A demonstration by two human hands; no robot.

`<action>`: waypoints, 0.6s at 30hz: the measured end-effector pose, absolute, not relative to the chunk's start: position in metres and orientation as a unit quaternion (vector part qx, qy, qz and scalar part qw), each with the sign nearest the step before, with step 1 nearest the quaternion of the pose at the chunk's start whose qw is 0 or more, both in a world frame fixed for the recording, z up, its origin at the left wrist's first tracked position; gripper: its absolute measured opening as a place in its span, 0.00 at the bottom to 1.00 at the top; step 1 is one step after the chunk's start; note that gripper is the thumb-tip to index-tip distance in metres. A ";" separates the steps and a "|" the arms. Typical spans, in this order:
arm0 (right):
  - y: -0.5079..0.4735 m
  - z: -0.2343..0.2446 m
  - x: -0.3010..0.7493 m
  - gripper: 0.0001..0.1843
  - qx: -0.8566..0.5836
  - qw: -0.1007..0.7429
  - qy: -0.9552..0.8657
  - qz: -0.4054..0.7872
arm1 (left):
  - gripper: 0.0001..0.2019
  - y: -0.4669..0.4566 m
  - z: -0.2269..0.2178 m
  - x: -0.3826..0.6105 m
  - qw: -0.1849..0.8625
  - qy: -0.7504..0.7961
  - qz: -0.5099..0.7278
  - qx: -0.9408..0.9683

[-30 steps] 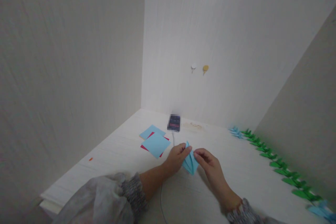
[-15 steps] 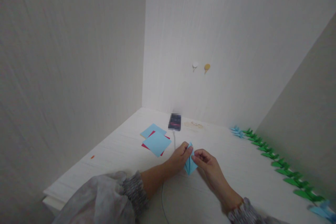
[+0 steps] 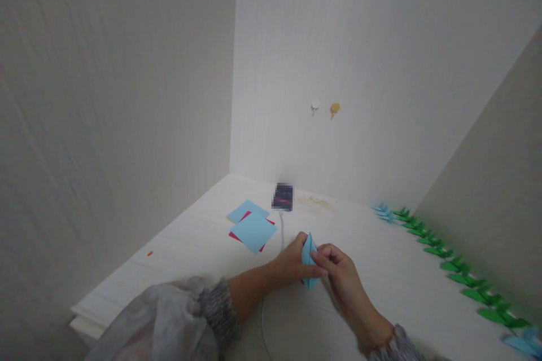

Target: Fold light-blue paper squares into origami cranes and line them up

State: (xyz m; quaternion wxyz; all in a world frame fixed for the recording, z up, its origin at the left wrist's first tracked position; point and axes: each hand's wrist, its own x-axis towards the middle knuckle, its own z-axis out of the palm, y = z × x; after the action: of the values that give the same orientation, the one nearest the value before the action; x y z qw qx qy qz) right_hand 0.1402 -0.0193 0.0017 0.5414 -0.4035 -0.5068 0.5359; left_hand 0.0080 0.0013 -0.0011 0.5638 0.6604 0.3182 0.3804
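Note:
A folded piece of light blue origami paper [image 3: 308, 254] is held above the white table between both hands. My left hand [image 3: 293, 259] grips it from the left, with the thumb laid across its lower part and a ring on one finger. From the right, my right hand [image 3: 334, 265] pinches its edge between thumb and fingers. The paper stands tall and narrow, coming to a point at the top; its lower part is partly covered by my left thumb. Left of the hands lie blue square sheets [image 3: 254, 231], with a red sheet [image 3: 234, 236] showing beneath the nearer one.
A phone [image 3: 283, 197], blurred out, stands by the back wall with a white cable [image 3: 282, 231] running toward me. Green folded paper cranes [image 3: 457, 266] line the right side, with blue ones [image 3: 384, 213] at the far end. A small orange scrap [image 3: 149, 253] lies at left.
The folded paper has turned in my hands and now shows a narrower face. My left thumb has moved from its upper part down across its lower part.

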 end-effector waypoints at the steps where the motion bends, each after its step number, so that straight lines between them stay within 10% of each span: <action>1: -0.019 0.001 0.140 0.11 -0.404 0.541 -0.507 0.536 | 0.24 0.002 -0.003 0.008 0.552 0.315 0.384 0.670; 18: -0.020 0.013 0.149 0.12 -0.371 0.463 -0.576 0.562 | 0.26 0.004 -0.008 0.005 0.539 0.284 0.377 0.698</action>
State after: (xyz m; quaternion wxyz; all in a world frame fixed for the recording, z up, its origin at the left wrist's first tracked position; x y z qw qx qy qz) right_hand 0.1489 -0.0201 0.0129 0.4631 -0.3713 -0.5762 0.5619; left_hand 0.0053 0.0045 -0.0079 0.5392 0.6976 0.2838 0.3768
